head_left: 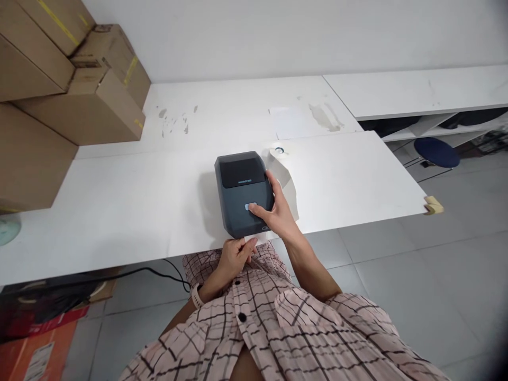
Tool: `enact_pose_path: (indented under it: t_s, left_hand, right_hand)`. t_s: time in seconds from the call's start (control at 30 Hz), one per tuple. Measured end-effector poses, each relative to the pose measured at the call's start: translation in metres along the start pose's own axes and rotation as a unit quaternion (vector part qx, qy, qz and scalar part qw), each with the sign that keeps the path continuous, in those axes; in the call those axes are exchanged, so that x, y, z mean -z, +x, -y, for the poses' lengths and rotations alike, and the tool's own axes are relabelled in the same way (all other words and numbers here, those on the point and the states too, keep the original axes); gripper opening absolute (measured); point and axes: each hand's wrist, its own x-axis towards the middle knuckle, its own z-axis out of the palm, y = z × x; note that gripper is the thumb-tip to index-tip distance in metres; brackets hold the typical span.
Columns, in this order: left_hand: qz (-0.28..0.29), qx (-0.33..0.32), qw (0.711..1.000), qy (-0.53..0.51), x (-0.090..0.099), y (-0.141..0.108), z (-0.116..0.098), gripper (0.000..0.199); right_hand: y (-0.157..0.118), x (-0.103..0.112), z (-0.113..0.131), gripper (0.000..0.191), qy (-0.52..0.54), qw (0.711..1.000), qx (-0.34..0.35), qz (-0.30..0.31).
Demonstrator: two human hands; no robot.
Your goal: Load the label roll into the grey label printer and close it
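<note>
Right hand [278, 211] wraps the near right corner of a dark grey label printer [243, 191], its grip closed loosely on the casing: the thumb lies across the top, its tip on the small pale button [250, 207], while the fingers run up the right side. Left hand [235, 256] sits just below the printer's front edge, fingers curled together and their tips touching the lip where a thin white strip shows; whether they pinch anything I cannot tell. A pale watch [196, 296] sits on that wrist, and both arms come out of a pink checked shirt [278, 328].

The printer stands at the near edge of a white surface [130, 211], roughly in its middle. Its long axis runs from the person away toward the wall, tipped slightly left at the far end; the glossy dark lid panel is at the far end, and the button end faces the person.

Just beyond the printer's far right corner lies a white label roll [279, 151] with a blue core. A second white surface [222, 114] behind carries scuffs and a sheet of paper [289, 120]. Brown cardboard boxes [67, 79] are stacked at the left. The wall [278, 32] is plain white, the floor [416, 286] grey tile. A blue stool [436, 152] stands at the right beneath a white shelf unit [420, 90], and a black cable [159, 272] trails under the near surface.
</note>
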Motion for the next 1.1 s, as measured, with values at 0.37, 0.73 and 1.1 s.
enact_pose_path:
  t_s: [0.37, 0.73, 1.1]
  left_hand:
    - [-0.081, -0.013, 0.993, -0.085, 0.012, -0.013, 0.007, 0.063]
    - [-0.262, -0.034, 0.961, -0.085, 0.062, 0.048, -0.002, 0.038]
    - [-0.206, 0.028, 0.975, 0.082, 0.068, 0.100, -0.035, 0.067]
  right_hand:
    - [-0.030, 0.025, -0.017, 0.094, 0.010, 0.998, -0.014, 0.064]
    - [0.028, 0.051, 0.006, 0.082, 0.066, 0.983, 0.164, 0.050]
    - [0.106, 0.012, 0.026, 0.058, -0.185, 0.964, 0.186, -0.031]
